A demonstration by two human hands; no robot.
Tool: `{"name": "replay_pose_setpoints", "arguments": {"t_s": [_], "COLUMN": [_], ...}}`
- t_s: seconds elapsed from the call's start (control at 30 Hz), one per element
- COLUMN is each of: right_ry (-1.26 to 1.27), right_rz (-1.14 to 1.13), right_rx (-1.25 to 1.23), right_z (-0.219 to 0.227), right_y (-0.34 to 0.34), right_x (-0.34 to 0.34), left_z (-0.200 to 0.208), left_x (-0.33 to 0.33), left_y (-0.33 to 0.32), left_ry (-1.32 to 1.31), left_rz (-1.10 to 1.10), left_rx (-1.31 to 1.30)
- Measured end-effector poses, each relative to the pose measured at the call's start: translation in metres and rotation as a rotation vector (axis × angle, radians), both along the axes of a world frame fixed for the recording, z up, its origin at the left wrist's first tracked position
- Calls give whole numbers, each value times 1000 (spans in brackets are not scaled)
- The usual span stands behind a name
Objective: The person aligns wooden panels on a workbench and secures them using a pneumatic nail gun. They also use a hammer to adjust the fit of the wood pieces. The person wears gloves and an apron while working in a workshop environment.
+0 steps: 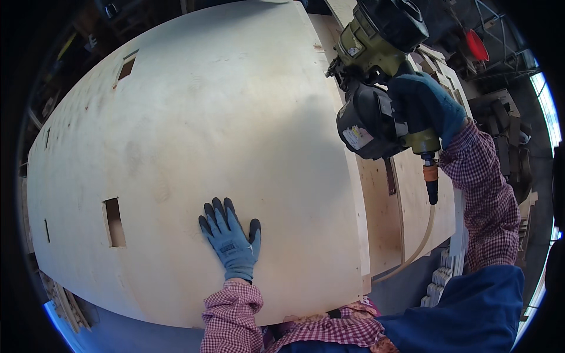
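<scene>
Pneumatic coil nailer [372, 56] sat in the right hand's [432, 106] wrapped grip at the plywood panel's [282, 176] far right edge, nose angled leftward; contact was unclear. The left hand [232, 244] lay flat, fingers spread, on the panel, nearer and well left of the tool.

One nail gun [372, 44], one hose [428, 229], one large panel [265, 129], four cutouts [115, 222] [126, 69] [47, 230] [47, 138] in it, two gloved grips [234, 244] [432, 103]
</scene>
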State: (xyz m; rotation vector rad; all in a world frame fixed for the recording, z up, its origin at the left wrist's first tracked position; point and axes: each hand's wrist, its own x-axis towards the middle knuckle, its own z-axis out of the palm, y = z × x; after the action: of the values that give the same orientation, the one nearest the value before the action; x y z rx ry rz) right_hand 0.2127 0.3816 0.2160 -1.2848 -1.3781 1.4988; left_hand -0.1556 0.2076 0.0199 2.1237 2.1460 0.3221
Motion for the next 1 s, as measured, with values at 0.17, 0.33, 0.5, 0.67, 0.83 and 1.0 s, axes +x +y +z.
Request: {"name": "replay_pose_setpoints", "arguments": {"t_s": [0.17,0.33,0.5,0.67,0.83,1.0], "right_ry": [-50,-214,-47,-109,-157,-40], "right_rz": [-74,-184,-43,82,-217,-230], "right_rx": [-202,-324,-6,-11,-343,-274], "right_z": [-11,-27,-5,-9,-25,4], "right_y": [15,26,-21,-44,-51,-82], "right_x": [-7,-11,-7,11,-21,-8], "left_z": [-1,-1,-4,-3,-8,-12], "left_x": [1,4,0,4,4,-1], "left_y": [-1,8,-3,-1,2,-3], "left_ry": [6,9,23,40,46,65], "left_rz": [-3,-14,4,-8,-21,-2], "left_rx": [-5,1,-7,22,39,46]}}
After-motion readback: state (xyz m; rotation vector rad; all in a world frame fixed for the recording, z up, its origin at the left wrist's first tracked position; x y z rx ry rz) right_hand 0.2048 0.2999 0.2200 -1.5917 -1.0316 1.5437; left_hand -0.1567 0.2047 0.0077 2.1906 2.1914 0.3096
